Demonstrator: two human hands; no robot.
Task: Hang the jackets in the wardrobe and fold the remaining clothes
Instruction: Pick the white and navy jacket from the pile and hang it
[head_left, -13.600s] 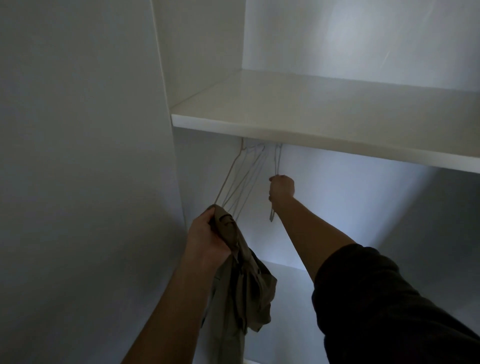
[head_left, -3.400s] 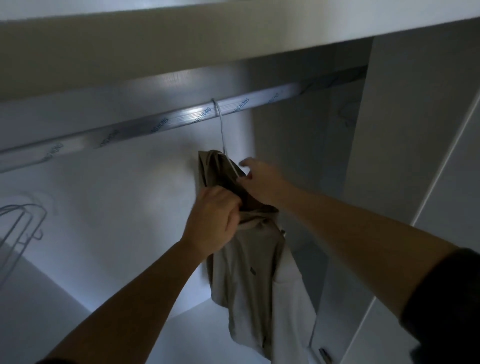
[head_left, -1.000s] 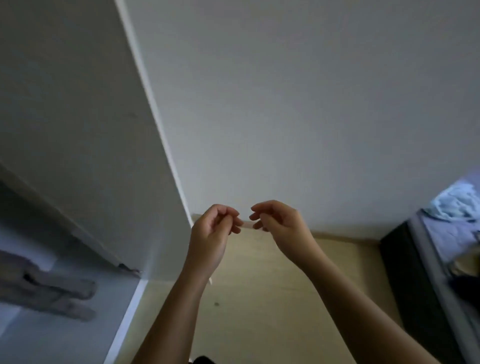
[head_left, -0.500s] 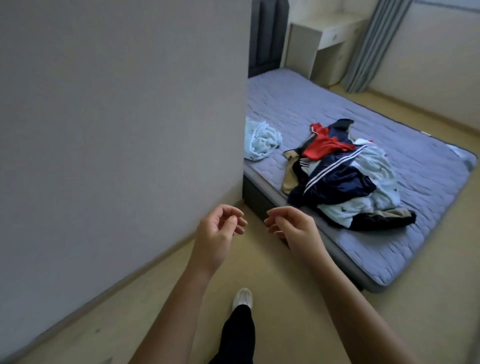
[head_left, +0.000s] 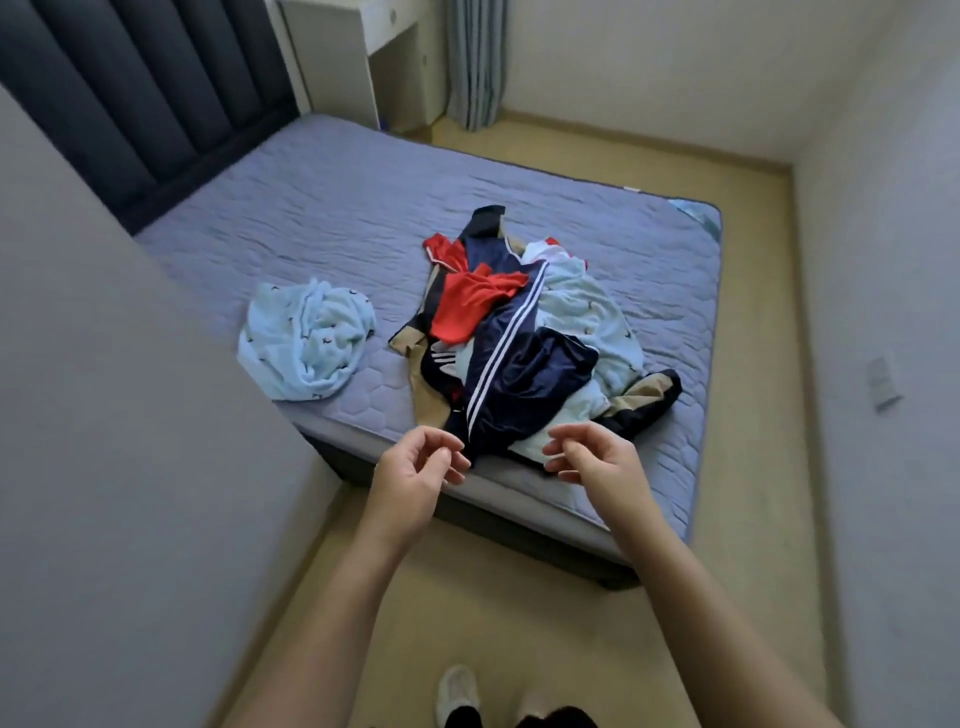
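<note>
Left hand (head_left: 415, 470) and right hand (head_left: 597, 462) held out empty over the bed's near edge, fingers loosely curled, pile of clothes (head_left: 519, 338) heaped on the mattress (head_left: 311, 208) just beyond, pale blue bundle (head_left: 306, 353) left beside it.

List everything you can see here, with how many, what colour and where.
bed: one, lilac quilted cover, middle of the room
headboard: one, dark, padded, bed's far left end
clothes pile: one, navy with white stripes, red, pale blue and tan, at the bed's near edge
bundle: one, pale blue, on the bed left of the pile
desk: one, white, beside the headboard
curtain: one, grey, right of the desk
shoe: one, white, floor at bottom
left hand: empty, fingers loosely curled, before the bed
right hand: empty, loosely curled
</note>
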